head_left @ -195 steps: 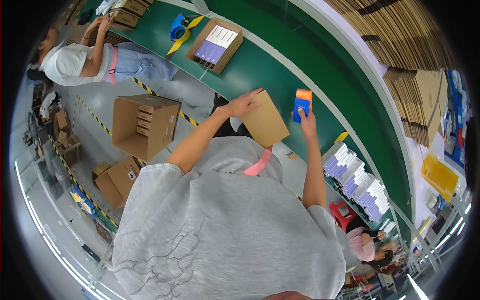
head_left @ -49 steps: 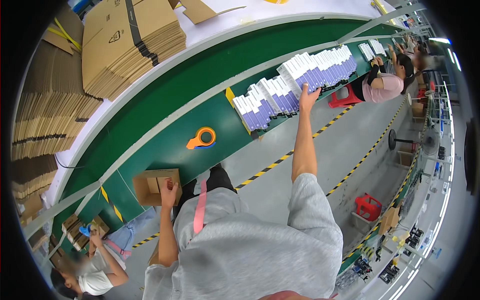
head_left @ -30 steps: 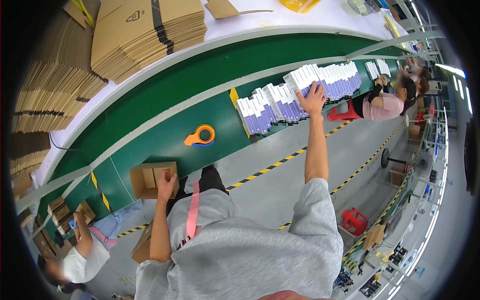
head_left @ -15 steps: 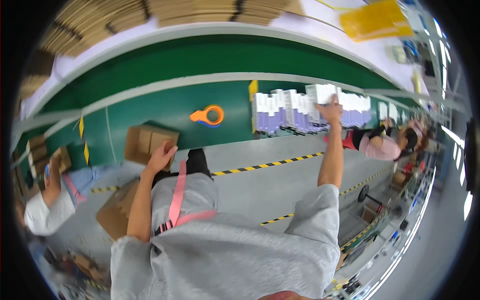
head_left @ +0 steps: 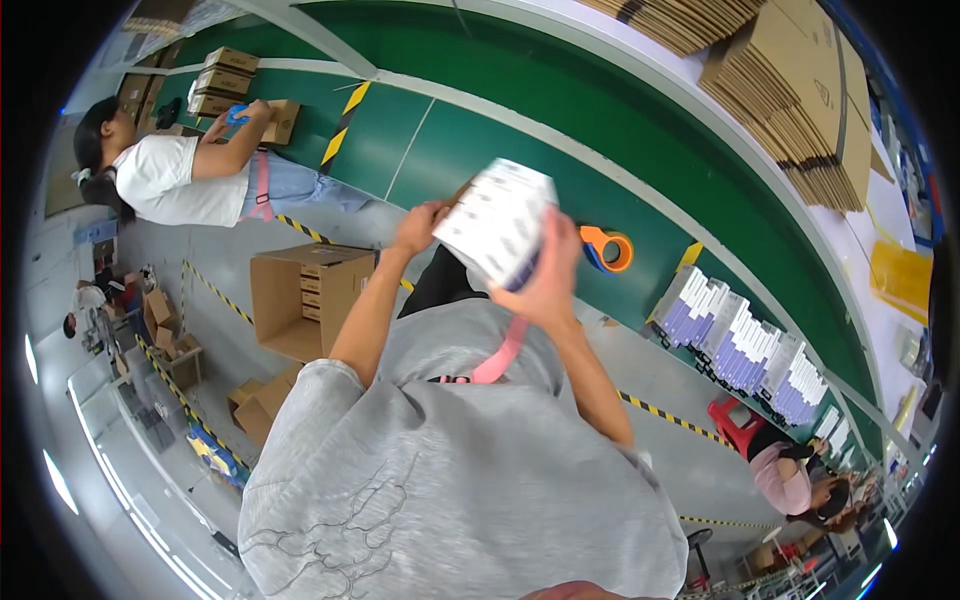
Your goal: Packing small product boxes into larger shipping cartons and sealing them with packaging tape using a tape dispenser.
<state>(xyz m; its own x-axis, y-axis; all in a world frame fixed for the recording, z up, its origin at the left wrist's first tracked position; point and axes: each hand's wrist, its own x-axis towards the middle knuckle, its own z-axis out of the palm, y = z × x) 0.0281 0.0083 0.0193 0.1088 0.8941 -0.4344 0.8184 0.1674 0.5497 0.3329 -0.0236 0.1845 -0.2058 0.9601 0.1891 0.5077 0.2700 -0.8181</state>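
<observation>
Nearest: grey sweatshirt (head_left: 450, 480), both arms raised. Right hand (head_left: 540, 285) clamped around the near side of a white stack of boxes (head_left: 497, 220) with a purple edge; left hand (head_left: 417, 226) closed on its far corner, probably steadying it. The stack is held in the air above the near edge of the green conveyor belt (head_left: 480, 140). On the floor to the left, an open carton (head_left: 305, 295). On the belt beside the stack, an orange tape dispenser (head_left: 608, 248); further right, rows of white and purple boxes (head_left: 745, 345) along the near edge. Farther left, a co-worker (head_left: 170, 180) bends over small cartons (head_left: 215, 80). Beyond the belt, flat cardboard piles (head_left: 800, 90).
</observation>
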